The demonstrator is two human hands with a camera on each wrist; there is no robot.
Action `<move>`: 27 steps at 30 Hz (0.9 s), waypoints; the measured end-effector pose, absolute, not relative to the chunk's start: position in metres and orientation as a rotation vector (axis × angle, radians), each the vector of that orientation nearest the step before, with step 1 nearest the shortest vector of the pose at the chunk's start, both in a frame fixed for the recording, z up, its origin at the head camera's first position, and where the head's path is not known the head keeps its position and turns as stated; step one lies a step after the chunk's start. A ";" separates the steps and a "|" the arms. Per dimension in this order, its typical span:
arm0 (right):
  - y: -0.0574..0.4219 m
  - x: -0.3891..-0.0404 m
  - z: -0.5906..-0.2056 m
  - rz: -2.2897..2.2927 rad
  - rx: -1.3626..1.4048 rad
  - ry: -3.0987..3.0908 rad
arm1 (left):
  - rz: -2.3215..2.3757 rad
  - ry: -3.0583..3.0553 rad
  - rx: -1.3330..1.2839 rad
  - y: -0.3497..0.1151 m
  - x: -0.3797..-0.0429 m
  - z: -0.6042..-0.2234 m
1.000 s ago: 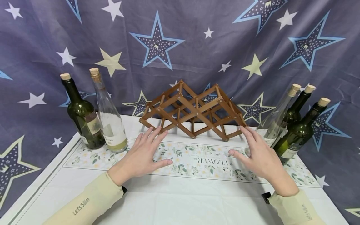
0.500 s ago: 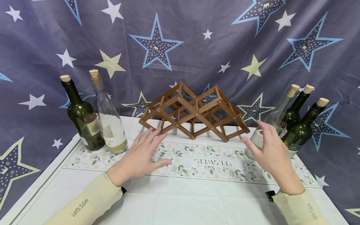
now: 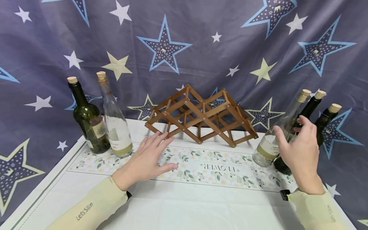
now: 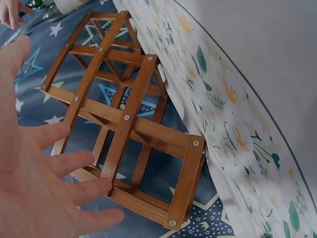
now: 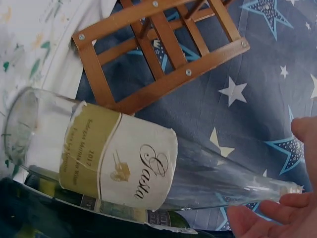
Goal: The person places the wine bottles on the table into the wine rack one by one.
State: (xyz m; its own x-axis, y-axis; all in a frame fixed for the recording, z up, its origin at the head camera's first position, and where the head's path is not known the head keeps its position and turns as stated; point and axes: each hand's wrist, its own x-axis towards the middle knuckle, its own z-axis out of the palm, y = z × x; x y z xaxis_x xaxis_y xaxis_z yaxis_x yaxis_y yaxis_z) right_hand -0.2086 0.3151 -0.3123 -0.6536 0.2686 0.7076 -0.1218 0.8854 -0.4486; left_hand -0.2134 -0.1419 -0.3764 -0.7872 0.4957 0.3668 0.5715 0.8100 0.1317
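Observation:
A brown folding wooden wine rack (image 3: 204,118) stands at the back middle of the table. My left hand (image 3: 145,159) is spread low in front of its left end, holding nothing; the left wrist view has the fingers (image 4: 96,188) overlapping the slats. On the right stand a clear wine bottle (image 3: 268,145) with a torn label and two dark green wine bottles, one behind (image 3: 310,107) and one at the far right (image 3: 327,116). My right hand (image 3: 302,153) is raised before the green ones, fingers bent and apart, partly hiding them. In the right wrist view its fingertips are near the clear bottle's neck (image 5: 267,188).
At the left stand a corked green wine bottle (image 3: 87,116) and a corked clear one (image 3: 119,134). A floral runner print (image 3: 187,163) crosses the white table (image 3: 201,204). A star-patterned curtain (image 3: 198,64) hangs right behind.
My right hand has moved rightward and up, from the rack's right end past the clear bottle to the green bottles. The left hand has stayed in place.

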 end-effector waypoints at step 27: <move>0.331 -0.246 -0.295 0.618 -0.247 -2.306 | -0.351 -2.657 -0.821 -0.142 -0.213 -0.375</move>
